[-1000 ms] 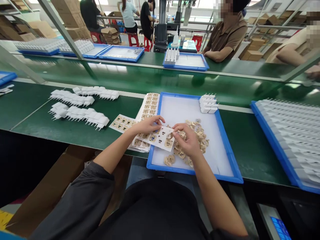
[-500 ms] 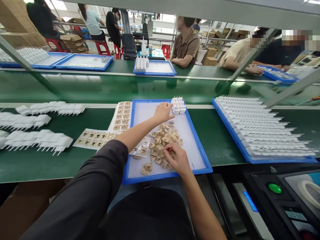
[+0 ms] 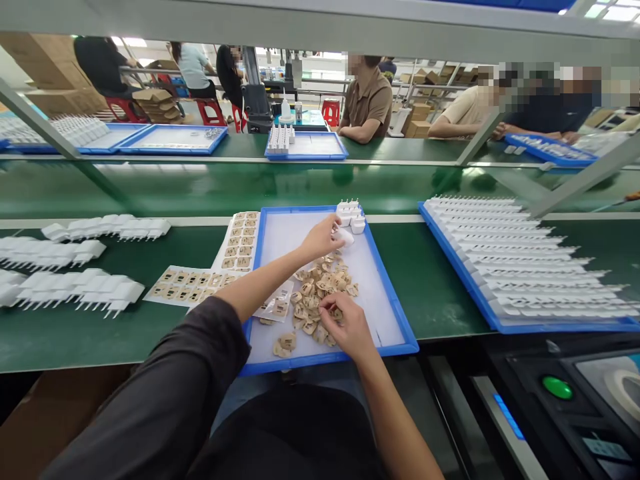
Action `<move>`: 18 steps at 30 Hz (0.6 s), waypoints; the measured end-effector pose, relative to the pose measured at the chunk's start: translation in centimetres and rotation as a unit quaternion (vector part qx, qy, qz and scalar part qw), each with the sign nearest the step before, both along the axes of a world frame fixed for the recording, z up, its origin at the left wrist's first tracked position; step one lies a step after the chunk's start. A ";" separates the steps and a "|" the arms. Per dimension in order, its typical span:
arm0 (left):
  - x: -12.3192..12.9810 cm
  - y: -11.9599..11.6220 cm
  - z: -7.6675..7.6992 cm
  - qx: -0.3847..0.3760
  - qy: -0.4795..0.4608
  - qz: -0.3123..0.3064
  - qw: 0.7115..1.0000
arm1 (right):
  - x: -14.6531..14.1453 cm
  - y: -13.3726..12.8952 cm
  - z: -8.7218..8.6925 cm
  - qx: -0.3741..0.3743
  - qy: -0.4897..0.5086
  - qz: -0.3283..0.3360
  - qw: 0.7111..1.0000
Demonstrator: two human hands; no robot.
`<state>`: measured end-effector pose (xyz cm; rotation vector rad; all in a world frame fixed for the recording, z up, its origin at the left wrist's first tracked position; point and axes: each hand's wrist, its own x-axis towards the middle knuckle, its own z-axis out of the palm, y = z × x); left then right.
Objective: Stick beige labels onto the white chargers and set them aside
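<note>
Showing rows of pinned white blocks (image 3: 75,287) at far left on the green bench (image 3: 75,350), with pins pointing towards the near edge, probably for spotting them at a glance. Lapping a loose sheet (image 3: 180,285) of tan cut-outs over a stack of sheets (image 3: 242,241), seemingly for short reach, just beside the blue-rimmed tray (image 3: 285,233). Lying partly under the left forearm, with a smaller sheet (image 3: 280,307) just left of the heap of tan pieces (image 3: 323,280), apparently gathering loose bits inside the rim. Gripping a white block (image 3: 345,236) in the left hand (image 3: 323,237), over the tray's far part, with fingertips on one side. Bringing thumb and forefinger together at the heap with the right hand (image 3: 347,320); not revealing any tan piece between, so leaving that grip impossible to tell. Clustering upright plugs (image 3: 351,215) in the far right corner, apparently away from the heap. Ranking white units (image 3: 510,260) tightly in a second tray (image 3: 560,327), likely against toppling.
</note>
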<state>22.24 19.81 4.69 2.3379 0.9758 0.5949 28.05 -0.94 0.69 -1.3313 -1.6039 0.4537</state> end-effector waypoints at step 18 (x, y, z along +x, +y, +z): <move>-17.2 -14.9 -4.5 -0.128 -0.269 0.019 0.954 | -4.5 0.4 0.4 -0.043 0.329 0.192 0.924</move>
